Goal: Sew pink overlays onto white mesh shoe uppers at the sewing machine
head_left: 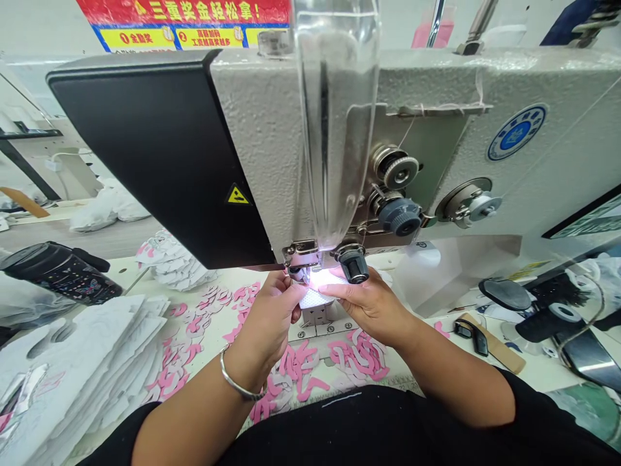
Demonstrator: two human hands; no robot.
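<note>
I have the white dotted piece (314, 299) lit at the metal presser foot (300, 275), pinched by the left hand (275, 309) and the right hand (371, 304). Curved pink-and-white scraps (359, 355) lie near the squared post bed (317, 317); above sits the pebbly grey sewing-machine head (264, 136).

Over on my left, there's a black tumbler (68, 275) with a butterfly print! Up ahead I've got a red banner (194, 11); far right, a black spool (539, 328).

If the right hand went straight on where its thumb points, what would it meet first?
Probably the left hand, across the lit white piece; the metal presser foot is close too, and depth there is unclear.
</note>
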